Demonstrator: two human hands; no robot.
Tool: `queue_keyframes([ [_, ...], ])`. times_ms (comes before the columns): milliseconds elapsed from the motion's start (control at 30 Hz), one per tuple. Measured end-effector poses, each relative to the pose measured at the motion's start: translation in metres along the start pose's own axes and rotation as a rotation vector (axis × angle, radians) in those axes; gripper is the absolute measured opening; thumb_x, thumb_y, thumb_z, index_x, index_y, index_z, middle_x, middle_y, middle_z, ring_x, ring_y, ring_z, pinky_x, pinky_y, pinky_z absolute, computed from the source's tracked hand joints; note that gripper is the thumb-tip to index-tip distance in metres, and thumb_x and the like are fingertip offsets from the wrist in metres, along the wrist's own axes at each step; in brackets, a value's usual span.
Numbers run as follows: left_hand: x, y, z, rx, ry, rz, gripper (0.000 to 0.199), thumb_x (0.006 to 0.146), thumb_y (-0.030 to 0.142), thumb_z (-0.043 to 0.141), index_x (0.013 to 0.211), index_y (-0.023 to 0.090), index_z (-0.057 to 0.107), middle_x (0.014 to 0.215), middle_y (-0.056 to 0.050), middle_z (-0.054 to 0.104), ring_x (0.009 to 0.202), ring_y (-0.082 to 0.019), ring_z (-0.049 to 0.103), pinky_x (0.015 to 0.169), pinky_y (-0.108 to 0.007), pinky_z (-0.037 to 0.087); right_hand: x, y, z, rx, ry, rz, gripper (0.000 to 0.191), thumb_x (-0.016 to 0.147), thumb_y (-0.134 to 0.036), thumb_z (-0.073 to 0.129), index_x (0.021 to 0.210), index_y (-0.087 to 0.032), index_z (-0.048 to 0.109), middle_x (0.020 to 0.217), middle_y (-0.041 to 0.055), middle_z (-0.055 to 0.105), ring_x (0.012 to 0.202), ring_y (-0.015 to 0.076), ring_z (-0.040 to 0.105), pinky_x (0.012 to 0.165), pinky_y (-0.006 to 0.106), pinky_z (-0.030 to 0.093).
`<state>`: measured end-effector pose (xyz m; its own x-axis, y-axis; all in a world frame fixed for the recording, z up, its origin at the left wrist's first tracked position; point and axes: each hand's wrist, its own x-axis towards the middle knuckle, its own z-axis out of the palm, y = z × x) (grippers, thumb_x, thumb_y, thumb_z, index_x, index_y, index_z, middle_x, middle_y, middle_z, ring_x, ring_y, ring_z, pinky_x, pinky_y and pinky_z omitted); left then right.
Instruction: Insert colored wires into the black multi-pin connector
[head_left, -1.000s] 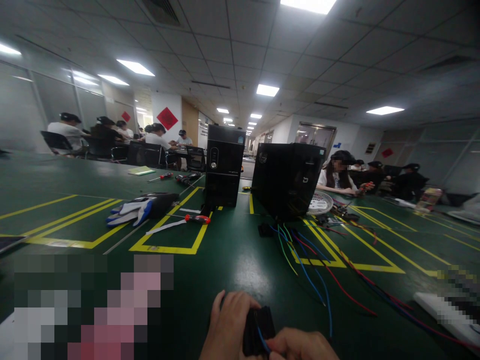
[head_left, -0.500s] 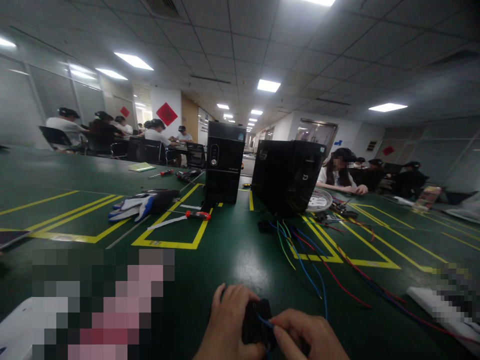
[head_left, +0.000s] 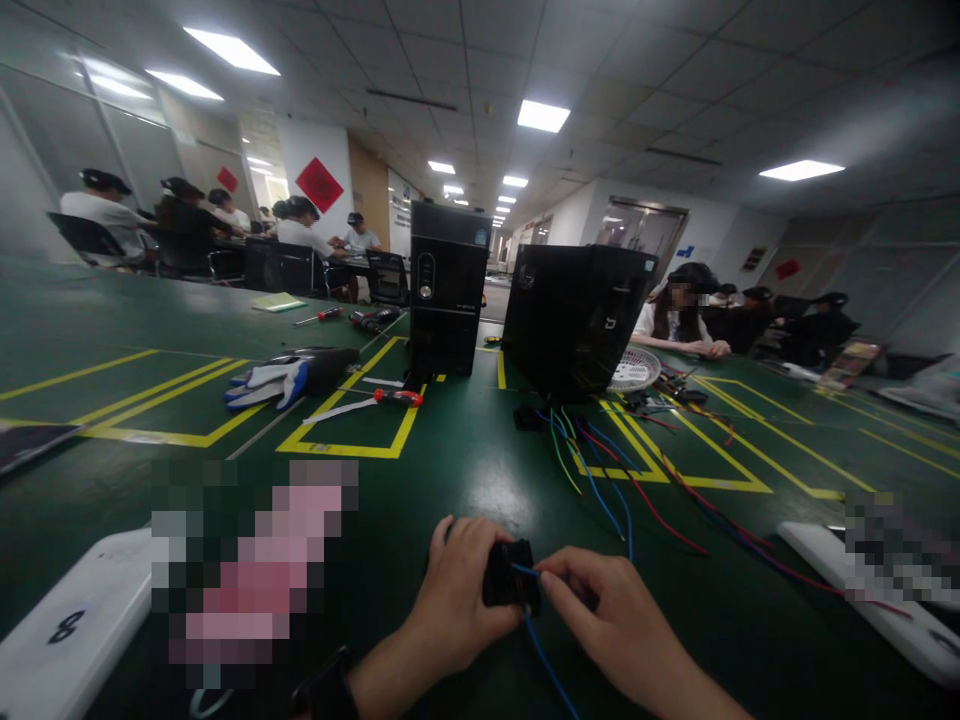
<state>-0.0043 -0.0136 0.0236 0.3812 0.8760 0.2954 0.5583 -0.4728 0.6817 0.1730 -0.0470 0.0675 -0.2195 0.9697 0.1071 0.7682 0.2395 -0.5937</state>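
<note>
My left hand (head_left: 466,597) is wrapped round a small black block (head_left: 511,580) near the table's front edge, thumb below and fingers over its left side. From the right, my right hand (head_left: 600,592) pinches a blue wire (head_left: 526,570) whose end meets the face of the block. A further length of blue wire (head_left: 550,661) hangs from the block's lower side toward the bottom of the view. Whether the pinched wire's tip sits inside the block is too small to tell.
Two black computer cases (head_left: 448,290) stand ahead. Loose coloured wires (head_left: 600,490) trail at right. A red screwdriver (head_left: 399,397) and gloves (head_left: 281,382) lie ahead left. White devices (head_left: 82,610) flank my hands. A person (head_left: 681,310) sits at far right.
The view has tilted down, so hands and table stand higher in it. More of both forearms and of the lower blue wire shows. Both hands keep their hold.
</note>
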Motion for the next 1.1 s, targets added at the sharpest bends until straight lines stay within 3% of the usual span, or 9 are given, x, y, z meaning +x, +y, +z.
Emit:
queue_keyframes([
  [233, -0.001, -0.002, 0.001, 0.005, -0.008, 0.006, 0.039, 0.061, 0.027, 0.072, 0.095, 0.024, 0.053, 0.092, 0.001, 0.058, 0.093, -0.023, 0.054, 0.1, -0.049, 0.023, -0.002, 0.0, 0.0, -0.003, -0.014, -0.009, 0.025, 0.086, -0.025, 0.049, 0.094, -0.018, 0.071, 0.056, -0.0021, 0.059, 0.051, 0.0122, 0.052, 0.049, 0.023, 0.033],
  [633, 0.0, 0.0, 0.0, 0.0, 0.001, 0.006, 0.035, 0.062, 0.024, 0.069, 0.093, 0.025, 0.053, 0.091, 0.0, 0.058, 0.092, -0.024, 0.054, 0.098, -0.049, 0.024, -0.001, -0.003, 0.003, 0.035, -0.064, 0.005, 0.024, 0.085, -0.029, 0.051, 0.093, -0.019, 0.072, 0.054, -0.0035, 0.054, 0.05, 0.0117, 0.05, 0.049, 0.023, 0.031],
  [900, -0.001, -0.002, 0.003, -0.012, 0.008, 0.006, 0.035, 0.061, 0.024, 0.068, 0.093, 0.025, 0.053, 0.092, 0.0, 0.059, 0.092, -0.025, 0.054, 0.099, -0.049, 0.023, -0.007, -0.002, 0.018, 0.03, -0.072, -0.126, 0.026, 0.087, -0.027, 0.047, 0.077, -0.017, 0.068, 0.054, -0.0038, 0.051, 0.048, 0.0101, 0.044, 0.05, 0.023, 0.031],
  [1100, 0.0, -0.002, 0.003, -0.019, 0.0, 0.0, 0.035, 0.061, 0.025, 0.07, 0.092, 0.024, 0.054, 0.092, -0.001, 0.059, 0.091, -0.024, 0.054, 0.099, -0.049, 0.023, -0.006, -0.001, 0.016, -0.015, -0.059, -0.158, 0.025, 0.087, -0.024, 0.047, 0.083, -0.018, 0.07, 0.056, -0.0026, 0.057, 0.05, 0.0107, 0.048, 0.05, 0.023, 0.032],
])
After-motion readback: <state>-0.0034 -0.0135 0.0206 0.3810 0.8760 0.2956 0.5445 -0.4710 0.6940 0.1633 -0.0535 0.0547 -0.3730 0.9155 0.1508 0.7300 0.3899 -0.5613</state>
